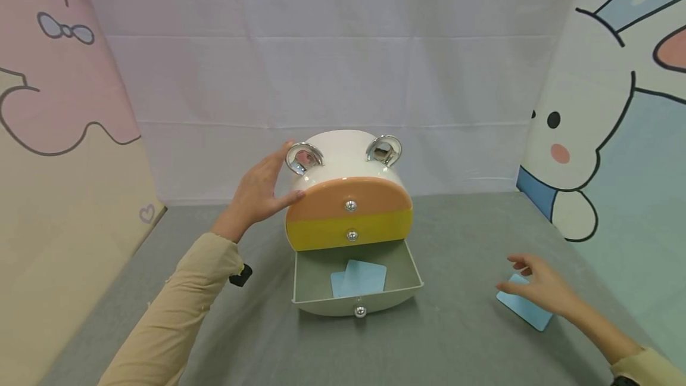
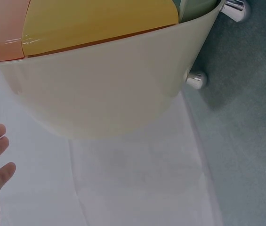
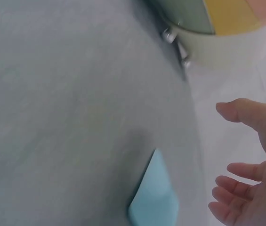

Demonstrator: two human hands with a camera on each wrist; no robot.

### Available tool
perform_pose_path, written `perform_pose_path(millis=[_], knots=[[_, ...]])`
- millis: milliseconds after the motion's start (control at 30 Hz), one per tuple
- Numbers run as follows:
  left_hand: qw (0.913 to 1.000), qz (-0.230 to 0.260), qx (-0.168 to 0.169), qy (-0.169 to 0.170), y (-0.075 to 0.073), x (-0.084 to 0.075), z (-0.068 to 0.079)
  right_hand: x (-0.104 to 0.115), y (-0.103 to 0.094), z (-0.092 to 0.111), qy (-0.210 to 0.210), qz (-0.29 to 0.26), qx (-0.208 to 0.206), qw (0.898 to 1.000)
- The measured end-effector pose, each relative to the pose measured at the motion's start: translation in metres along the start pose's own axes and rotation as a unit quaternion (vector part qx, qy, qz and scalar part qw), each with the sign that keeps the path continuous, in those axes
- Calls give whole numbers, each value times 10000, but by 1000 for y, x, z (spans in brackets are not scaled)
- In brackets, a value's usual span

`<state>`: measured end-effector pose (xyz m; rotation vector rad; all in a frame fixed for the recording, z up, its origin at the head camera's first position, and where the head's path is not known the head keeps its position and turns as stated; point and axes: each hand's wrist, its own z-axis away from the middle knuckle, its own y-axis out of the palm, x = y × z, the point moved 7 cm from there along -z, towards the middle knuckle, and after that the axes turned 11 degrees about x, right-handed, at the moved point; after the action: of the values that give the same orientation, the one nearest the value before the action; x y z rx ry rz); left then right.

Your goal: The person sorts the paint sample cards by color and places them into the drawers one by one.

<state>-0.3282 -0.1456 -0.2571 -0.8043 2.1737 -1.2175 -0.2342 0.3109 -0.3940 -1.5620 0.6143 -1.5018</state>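
Observation:
A small animal-shaped drawer cabinet [image 1: 343,156] stands in the middle, with a white body, silver ears and round knobs. Its orange and yellow drawers are closed, while the green bottom drawer [image 1: 327,307] is pulled out. Inside lie overlapping light blue cards [image 1: 365,277]. My left hand [image 1: 257,192] is at the cabinet's upper left side, thumb by the orange front and fingers up behind the left ear. On the right, my right hand [image 1: 549,288] hovers with parted fingers over a light blue rounded card [image 1: 536,314] on the table. That card [image 3: 155,197] also shows in the right wrist view.
A grey cloth-covered table [image 1: 455,243] spreads around the cabinet. Behind it hangs a white curtain [image 1: 343,76]. Cartoon-printed panels flank the table, a pink and cream one [image 1: 64,195] at left and a rabbit one [image 1: 643,153] at right.

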Motion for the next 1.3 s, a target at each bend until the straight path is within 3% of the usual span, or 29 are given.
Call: perform_pose_path(millis=[300,433,600,733,1000,1300], knots=[[10000,-55,6,-38,-1,3,1,-46,0,16,354,1017,-257,9939],[10000,-66,13,-46,0,3,0,-57,5,20,502,1421,-350,9880],[10000,-61,8,-17,1,1,0,-65,11,22,793,1587,-118,9841],[10000,-48,11,-41,2,1,0,-66,11,23,696,1642,-139,9839],[10000,-17,-3,-49,1,1,0,-52,7,16,395,1836,-234,9819],[10000,-38,-15,-50,1,1,0,0,-10,-5,-199,1849,-493,9813]])
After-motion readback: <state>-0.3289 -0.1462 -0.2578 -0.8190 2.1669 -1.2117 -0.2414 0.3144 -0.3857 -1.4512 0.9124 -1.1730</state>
